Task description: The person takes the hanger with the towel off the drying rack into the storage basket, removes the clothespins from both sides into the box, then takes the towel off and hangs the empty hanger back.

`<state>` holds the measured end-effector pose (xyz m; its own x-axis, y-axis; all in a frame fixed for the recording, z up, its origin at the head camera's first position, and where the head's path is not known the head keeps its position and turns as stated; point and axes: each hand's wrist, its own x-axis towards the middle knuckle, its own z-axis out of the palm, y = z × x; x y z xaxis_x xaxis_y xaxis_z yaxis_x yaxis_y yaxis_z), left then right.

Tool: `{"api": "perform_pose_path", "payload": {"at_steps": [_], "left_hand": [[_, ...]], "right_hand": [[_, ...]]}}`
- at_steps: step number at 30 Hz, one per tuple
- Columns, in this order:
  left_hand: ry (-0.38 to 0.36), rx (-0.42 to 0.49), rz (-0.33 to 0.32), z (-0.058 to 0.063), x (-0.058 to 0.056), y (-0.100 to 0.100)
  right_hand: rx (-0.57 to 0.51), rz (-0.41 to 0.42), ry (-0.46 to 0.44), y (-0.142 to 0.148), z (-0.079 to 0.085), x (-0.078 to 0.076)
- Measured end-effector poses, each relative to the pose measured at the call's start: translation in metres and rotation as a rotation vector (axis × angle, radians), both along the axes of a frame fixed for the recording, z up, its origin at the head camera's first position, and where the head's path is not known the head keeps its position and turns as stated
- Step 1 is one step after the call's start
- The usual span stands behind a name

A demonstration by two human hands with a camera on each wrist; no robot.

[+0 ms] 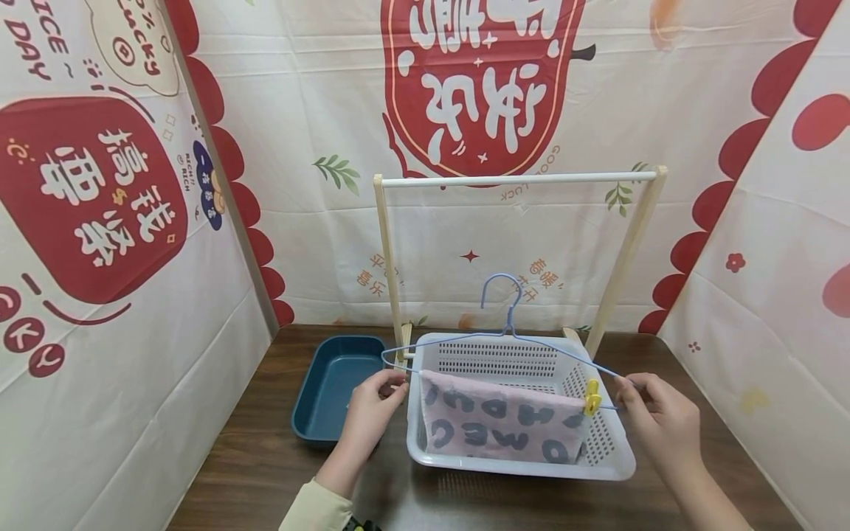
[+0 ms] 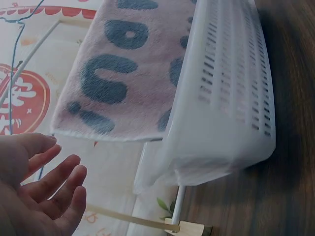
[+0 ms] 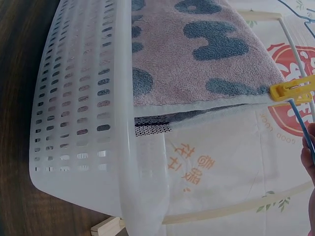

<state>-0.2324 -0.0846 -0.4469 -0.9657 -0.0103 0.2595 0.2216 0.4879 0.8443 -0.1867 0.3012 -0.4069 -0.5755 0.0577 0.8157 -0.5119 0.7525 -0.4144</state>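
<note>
A blue wire hanger (image 1: 510, 324) stands over a white perforated basket (image 1: 518, 467), hook upward. Over its lower bar hangs a pink towel (image 1: 494, 420) with dark grey letters, its lower part inside the basket. One yellow clothespin (image 3: 290, 91) clips the towel's right corner to the bar. My right hand (image 1: 664, 420) pinches the hanger's right end. Near the towel's left corner is my left hand (image 1: 373, 405); in the left wrist view its fingers (image 2: 59, 187) are loosely bent with nothing between them, beside the hanger wire. The right wrist view catches only the edge of the right hand.
Behind the basket stands a wooden rack with a white crossbar (image 1: 518, 179). A dark teal tray (image 1: 312, 383) lies left of the basket on the brown wood-grain table (image 1: 246, 457). Printed cloth walls (image 1: 299, 221) enclose the back and both sides.
</note>
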Motion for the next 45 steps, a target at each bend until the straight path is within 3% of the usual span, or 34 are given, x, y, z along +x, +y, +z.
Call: {"api": "perform_pose_path", "payload": {"at_steps": [8, 13, 22, 33, 41, 45], "left_hand": [[-0.044, -0.016, -0.046, -0.001, 0.0, 0.01], [-0.046, -0.048, -0.036, 0.001, 0.0, 0.013], [0.089, -0.079, 0.015, 0.006, -0.001, 0.011], [0.158, -0.051, 0.1, 0.009, -0.003, 0.002], [0.209, 0.001, 0.149, 0.013, -0.004, 0.0], [0.246, 0.037, 0.179, 0.016, -0.003, 0.003]], "right_hand": [[-0.013, 0.013, -0.006, -0.003, 0.003, 0.002], [-0.025, 0.032, 0.002, -0.003, 0.004, 0.002], [-0.036, 0.002, 0.027, 0.002, 0.007, 0.001], [-0.054, -0.066, 0.046, 0.012, 0.006, 0.004], [-0.096, -0.042, 0.068, 0.01, 0.006, 0.009], [-0.111, -0.047, 0.036, 0.007, 0.007, 0.011]]}}
